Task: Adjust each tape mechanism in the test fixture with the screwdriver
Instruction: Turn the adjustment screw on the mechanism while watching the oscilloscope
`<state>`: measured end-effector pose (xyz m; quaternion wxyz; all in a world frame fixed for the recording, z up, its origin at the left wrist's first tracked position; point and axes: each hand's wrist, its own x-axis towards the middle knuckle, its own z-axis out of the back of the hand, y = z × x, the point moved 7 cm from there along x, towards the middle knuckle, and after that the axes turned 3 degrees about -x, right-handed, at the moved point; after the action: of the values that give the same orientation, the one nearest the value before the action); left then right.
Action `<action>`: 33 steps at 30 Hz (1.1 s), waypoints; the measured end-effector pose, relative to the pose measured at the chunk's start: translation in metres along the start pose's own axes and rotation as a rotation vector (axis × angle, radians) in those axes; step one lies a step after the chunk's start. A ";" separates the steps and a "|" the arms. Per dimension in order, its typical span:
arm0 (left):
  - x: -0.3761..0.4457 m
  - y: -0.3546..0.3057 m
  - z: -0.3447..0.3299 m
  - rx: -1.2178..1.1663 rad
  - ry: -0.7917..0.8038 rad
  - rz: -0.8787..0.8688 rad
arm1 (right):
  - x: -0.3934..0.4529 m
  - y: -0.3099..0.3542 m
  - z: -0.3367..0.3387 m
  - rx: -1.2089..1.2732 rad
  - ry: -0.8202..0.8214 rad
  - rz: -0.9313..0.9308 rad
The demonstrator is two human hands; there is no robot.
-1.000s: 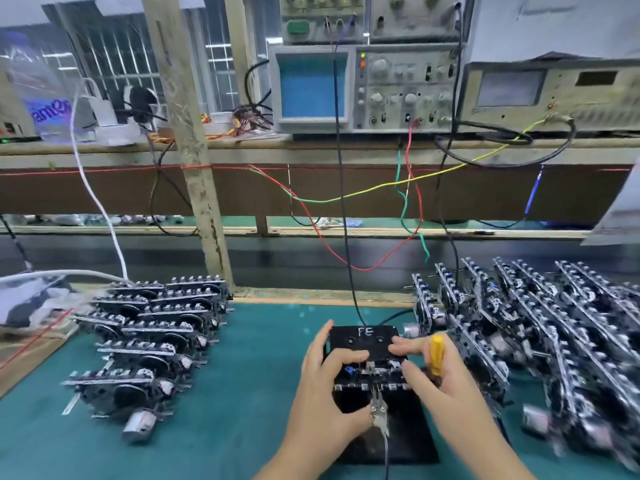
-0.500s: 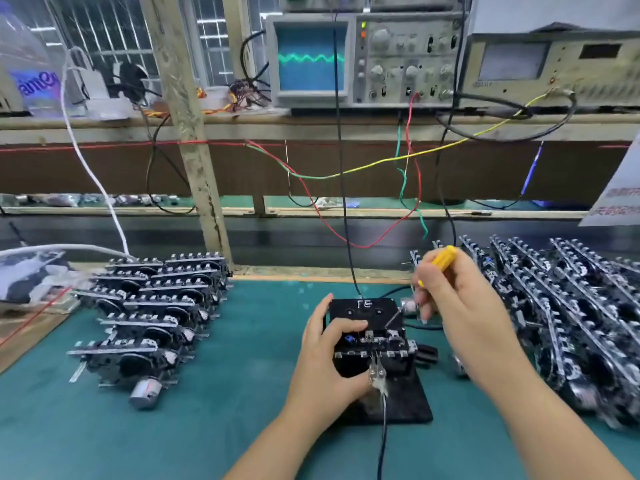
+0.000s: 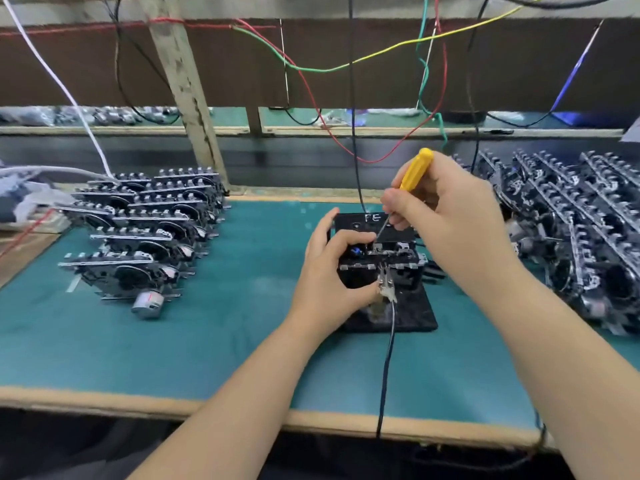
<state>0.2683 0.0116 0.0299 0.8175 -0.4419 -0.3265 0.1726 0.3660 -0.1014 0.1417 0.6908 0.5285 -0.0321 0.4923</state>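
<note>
A black test fixture (image 3: 408,317) stands mid-bench on the green mat, with a tape mechanism (image 3: 398,261) seated in it and a metal clip with a dark lead (image 3: 388,292) at its front. My left hand (image 3: 329,271) grips the mechanism's left side, fingers curled over its top. My right hand (image 3: 450,216) pinches a yellow-handled screwdriver (image 3: 414,174), held tilted, its thin shaft running down-left with the tip on the top of the mechanism.
A stack of tape mechanisms (image 3: 149,230) lies at the left of the mat, a larger pile (image 3: 581,230) at the right. Coloured wires (image 3: 346,67) hang over the bench's back. A wooden post (image 3: 187,91) rises behind the left stack. The bench's front edge (image 3: 207,407) is close.
The view has tilted down, so the instruments are out of sight. My right hand has lowered the screwdriver from beside the fixture onto the mechanism's top. My left hand keeps its grip.
</note>
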 end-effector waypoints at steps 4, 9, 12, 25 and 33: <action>0.000 0.001 0.000 0.003 -0.007 -0.001 | -0.001 -0.009 -0.009 -0.059 0.045 -0.032; 0.000 0.000 0.000 -0.009 -0.010 -0.010 | -0.001 -0.013 -0.009 -0.039 0.019 -0.035; 0.000 0.000 0.000 -0.007 -0.009 -0.008 | 0.000 -0.014 -0.011 -0.045 0.025 -0.036; -0.001 0.000 0.000 -0.007 -0.004 -0.009 | 0.003 -0.016 -0.010 -0.063 0.012 -0.042; -0.001 -0.002 0.000 -0.006 -0.007 -0.011 | 0.001 -0.001 -0.015 -0.003 -0.030 0.023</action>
<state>0.2677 0.0097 0.0310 0.8160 -0.4419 -0.3323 0.1688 0.3603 -0.0889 0.1347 0.6855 0.5343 -0.0491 0.4921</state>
